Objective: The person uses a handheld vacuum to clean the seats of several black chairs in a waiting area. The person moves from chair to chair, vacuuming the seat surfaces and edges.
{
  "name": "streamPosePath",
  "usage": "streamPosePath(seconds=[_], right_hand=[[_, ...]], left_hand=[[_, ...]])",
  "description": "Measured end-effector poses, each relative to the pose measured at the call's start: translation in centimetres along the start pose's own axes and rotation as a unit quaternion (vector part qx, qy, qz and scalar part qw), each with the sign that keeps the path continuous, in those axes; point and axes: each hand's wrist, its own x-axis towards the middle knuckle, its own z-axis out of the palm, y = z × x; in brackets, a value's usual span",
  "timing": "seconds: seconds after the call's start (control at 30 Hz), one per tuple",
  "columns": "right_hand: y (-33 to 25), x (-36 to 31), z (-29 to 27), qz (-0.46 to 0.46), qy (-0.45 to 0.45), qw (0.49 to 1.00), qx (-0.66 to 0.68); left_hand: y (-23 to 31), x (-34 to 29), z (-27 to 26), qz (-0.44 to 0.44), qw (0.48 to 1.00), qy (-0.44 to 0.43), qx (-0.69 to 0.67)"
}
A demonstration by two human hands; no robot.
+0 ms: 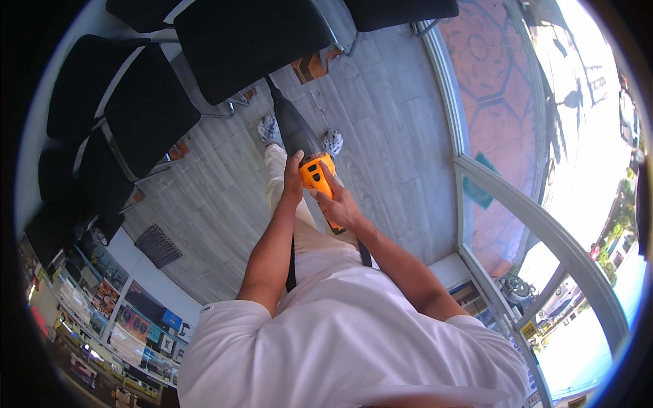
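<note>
A handheld vacuum cleaner (295, 129) with a dark body and an orange handle end is held out in front of my waist. Its narrow black nozzle points away from me and reaches the edge of a black chair seat (252, 41). My left hand (294, 178) grips the vacuum's left side, where the dark body meets the orange part. Around the orange handle closes my right hand (340, 202), one finger lying along the top beside the dark buttons. Parts of both hands' fingers are hidden behind the tool.
Several black chairs (146, 109) with metal legs line the far left. Grey plank floor (388, 122) lies around my feet. A dark slatted mat (158, 245) is near a glass display case (136, 326) at left. On the right stands a white-framed glass door (537, 211).
</note>
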Motion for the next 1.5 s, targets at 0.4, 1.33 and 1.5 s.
streamPosePath(seconds=[0.4, 1.33, 1.5], right_hand=[[2.6, -0.4, -4.9, -0.094, 0.14, 0.974, 0.152], [6.1, 3.3, 10.3, -0.062, 0.034, 0.989, -0.132], [6.2, 4.9, 10.4, -0.1, -0.051, 0.978, -0.174]], left_hand=[[2.5, 1.7, 11.9, 0.04, 0.991, -0.061, 0.114], [-1.1, -2.3, -11.1, 0.039, 0.995, 0.085, 0.038], [-0.9, -3.4, -14.8, 0.023, 0.996, 0.078, -0.022]])
